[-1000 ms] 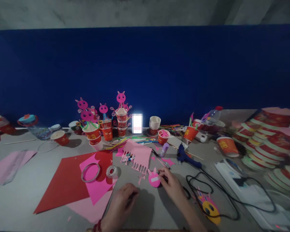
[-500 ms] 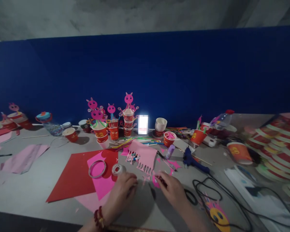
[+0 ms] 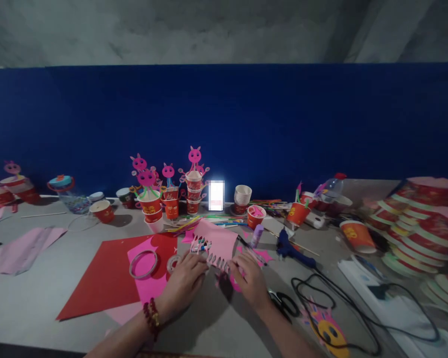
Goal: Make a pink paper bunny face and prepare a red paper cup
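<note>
My left hand (image 3: pixel 188 277), with a red bead bracelet at its wrist, has its fingers bent together at the lower left corner of a light pink paper (image 3: pixel 218 238). The paper has a row of small slits along its near edge. At that edge's right end my right hand (image 3: pixel 247 279) is closed, thumb against fingers. Whatever lies between the fingertips of either hand is too small to make out. Small dark and white pieces (image 3: pixel 201 245) rest on the paper's left part. Bright pink scraps (image 3: pixel 234 282) lie between the hands.
Scissors (image 3: pixel 283 303) lie right of my right hand, near a blue glue gun (image 3: pixel 293 251) and its black cable. Red card (image 3: pixel 104 273), a tape ring (image 3: pixel 144 263) and a tape roll (image 3: pixel 172 263) are at the left. Decorated cups (image 3: pixel 194 191) stand behind.
Both hands have moved forward to the near edge of the light pink paper. The view has tilted up and shifted slightly right. The scissors beside my right hand now show more fully.
</note>
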Demonstrator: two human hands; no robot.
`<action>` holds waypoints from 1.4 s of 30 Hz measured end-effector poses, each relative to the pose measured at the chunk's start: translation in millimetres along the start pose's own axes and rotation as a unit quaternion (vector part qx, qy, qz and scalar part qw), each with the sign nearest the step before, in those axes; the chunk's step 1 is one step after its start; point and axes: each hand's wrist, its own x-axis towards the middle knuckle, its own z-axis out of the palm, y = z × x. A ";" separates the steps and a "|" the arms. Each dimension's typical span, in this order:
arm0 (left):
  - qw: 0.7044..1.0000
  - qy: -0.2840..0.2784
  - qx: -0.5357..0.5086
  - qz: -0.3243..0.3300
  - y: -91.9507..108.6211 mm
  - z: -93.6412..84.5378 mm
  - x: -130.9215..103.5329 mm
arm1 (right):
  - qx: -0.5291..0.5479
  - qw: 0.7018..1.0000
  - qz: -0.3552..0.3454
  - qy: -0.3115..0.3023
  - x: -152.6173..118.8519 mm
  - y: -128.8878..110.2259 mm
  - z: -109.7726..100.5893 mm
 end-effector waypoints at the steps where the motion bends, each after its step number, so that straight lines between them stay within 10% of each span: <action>1: 1.000 -0.006 -0.001 0.006 2.4 2.7 0.5 | 0.014 1.000 0.002 0.008 -2.1 0.6 0.7; 13: 0.994 -0.078 0.030 0.069 24.8 15.2 9.4 | 0.121 0.967 0.144 0.171 -4.5 23.3 -16.3; 22: 0.977 -0.157 0.098 0.110 49.9 31.1 13.9 | 0.155 0.959 0.167 0.167 -7.7 17.7 -14.0; 34: 0.985 -0.098 0.067 0.124 40.3 20.7 29.0 | 0.196 0.952 0.164 0.169 -7.0 15.9 -17.7; 42: 0.980 -0.049 0.149 0.118 -8.3 -8.1 162.2 | 0.163 0.973 0.123 0.106 -8.1 6.3 -13.3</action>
